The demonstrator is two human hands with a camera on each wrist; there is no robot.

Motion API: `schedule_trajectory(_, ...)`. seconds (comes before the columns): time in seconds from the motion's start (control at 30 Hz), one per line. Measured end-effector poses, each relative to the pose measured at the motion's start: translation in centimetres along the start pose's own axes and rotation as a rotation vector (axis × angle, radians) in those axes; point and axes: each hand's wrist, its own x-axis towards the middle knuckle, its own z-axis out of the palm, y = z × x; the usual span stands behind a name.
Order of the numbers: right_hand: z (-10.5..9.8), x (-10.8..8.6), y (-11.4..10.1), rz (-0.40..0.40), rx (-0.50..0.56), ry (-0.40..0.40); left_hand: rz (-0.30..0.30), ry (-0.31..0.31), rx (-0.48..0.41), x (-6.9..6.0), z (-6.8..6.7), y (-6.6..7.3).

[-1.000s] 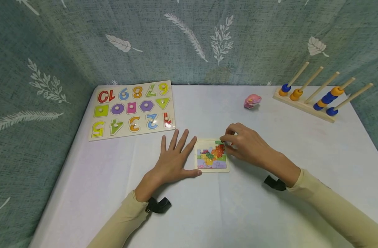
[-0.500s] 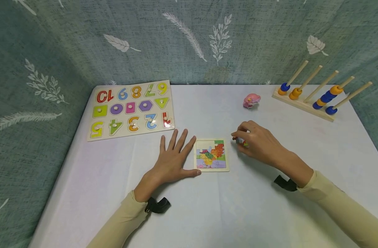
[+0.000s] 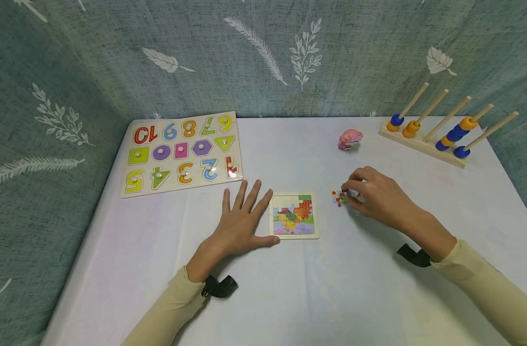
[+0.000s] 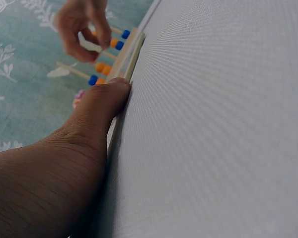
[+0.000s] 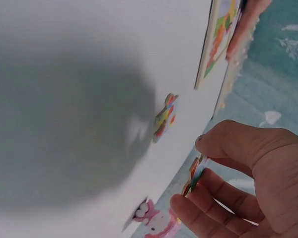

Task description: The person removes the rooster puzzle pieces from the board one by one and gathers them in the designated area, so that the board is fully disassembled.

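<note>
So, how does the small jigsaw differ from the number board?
The jigsaw is smaller than the number board. The jigsaw has interlocking pieces without knobs; the number board has separate, knobbed ones. The jigsaw is partly unfilled; the number board looks full. Both lie on the white table.

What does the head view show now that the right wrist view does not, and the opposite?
Only the head view: the bead stand, the beige sleeves and the black wrist straps.

Only the right wrist view: brown cut edges on the pinched piece and the loose piece, and the palm side of the right hand; the head view shows mainly its back.

Both: those two pieces, the right hand, at least part of the left hand, the puzzle tray and the pink toy.
</note>
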Motion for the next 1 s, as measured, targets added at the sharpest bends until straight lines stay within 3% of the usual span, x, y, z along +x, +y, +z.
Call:
schedule_trajectory(0.67, 0.9, -2.2, 1.8, 0.155, 0.025, -0.111, 0.002, -0.003, 0.005, -0.1, -0.1, 0.1)
schedule_trajectory(1.0, 1.4, -2.4, 1.8, 0.124, 0.048, -0.091, 0.000, -0.001, 0.007, 0.0, -0.1, 0.2)
